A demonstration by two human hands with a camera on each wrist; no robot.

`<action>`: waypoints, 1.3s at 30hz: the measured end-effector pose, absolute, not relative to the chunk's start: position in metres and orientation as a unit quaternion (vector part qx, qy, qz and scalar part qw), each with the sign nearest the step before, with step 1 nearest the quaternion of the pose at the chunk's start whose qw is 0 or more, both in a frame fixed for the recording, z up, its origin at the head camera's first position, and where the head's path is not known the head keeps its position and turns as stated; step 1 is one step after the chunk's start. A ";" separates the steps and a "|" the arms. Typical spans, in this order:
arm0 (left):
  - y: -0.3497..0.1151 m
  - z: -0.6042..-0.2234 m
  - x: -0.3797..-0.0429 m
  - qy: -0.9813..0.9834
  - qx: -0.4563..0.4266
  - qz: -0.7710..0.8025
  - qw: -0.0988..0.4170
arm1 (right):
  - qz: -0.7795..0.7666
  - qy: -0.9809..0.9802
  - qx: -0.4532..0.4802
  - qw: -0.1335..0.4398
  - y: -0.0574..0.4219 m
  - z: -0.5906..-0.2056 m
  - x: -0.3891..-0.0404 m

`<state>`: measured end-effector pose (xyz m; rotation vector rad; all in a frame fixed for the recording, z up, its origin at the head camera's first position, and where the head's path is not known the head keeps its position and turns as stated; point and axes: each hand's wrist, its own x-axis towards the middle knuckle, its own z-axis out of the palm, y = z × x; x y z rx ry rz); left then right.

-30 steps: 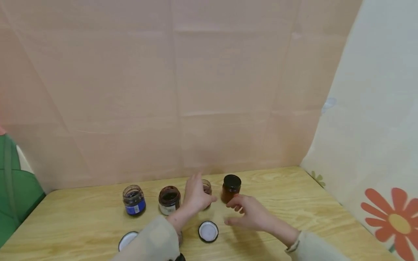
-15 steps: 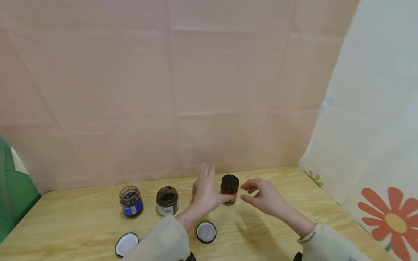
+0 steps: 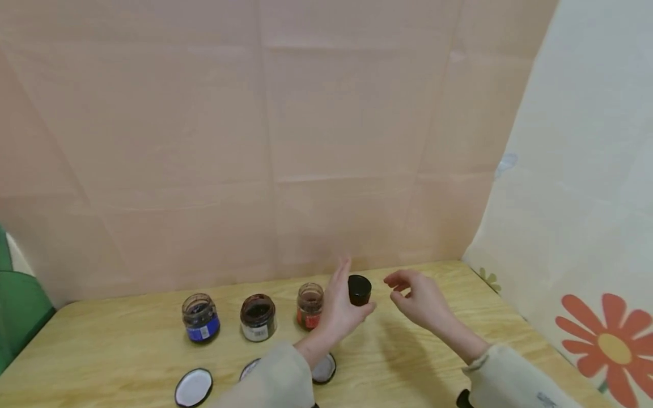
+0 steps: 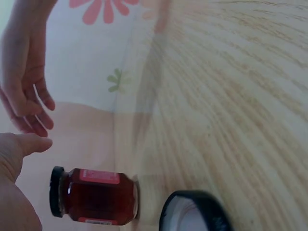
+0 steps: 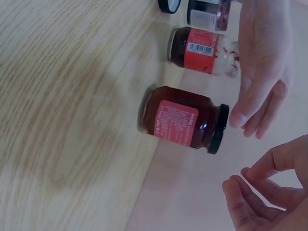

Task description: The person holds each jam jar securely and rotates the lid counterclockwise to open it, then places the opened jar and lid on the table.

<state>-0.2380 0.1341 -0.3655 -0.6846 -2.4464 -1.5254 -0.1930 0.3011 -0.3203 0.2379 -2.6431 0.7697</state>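
A dark red jar with a black lid stands upright at the table's back, its red label visible in the right wrist view. My left hand is close by its left side, fingers straight and thumb near the lid; no grip shows. To the jar's right, my right hand hovers with loosely bent fingers and nothing between them. Left of the left hand stands an open jar with a red label, partly full. Farther left are an open jar with a white label and one with a blue label.
Three lids lie white side up along the front: one at left, one partly behind the left sleeve, and one beside the left wrist. A pinkish sheet hangs behind the wooden table.
My left hand has moved right, from the red-labelled open jar to the black-lidded jar. My right hand has risen and shifted right, away from that jar. The jars keep their places.
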 end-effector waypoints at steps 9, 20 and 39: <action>0.150 -0.393 -0.243 -0.817 -0.156 -0.550 0.081 | 0.275 -0.942 0.083 0.174 0.299 -0.329 -0.193; 0.153 -0.407 -0.250 -0.834 -0.105 -0.532 0.098 | 0.280 -0.942 0.079 0.165 0.300 -0.335 -0.194; 0.152 -0.409 -0.245 -0.859 -0.104 -0.498 0.061 | 0.296 -0.941 0.070 0.145 0.297 -0.336 -0.193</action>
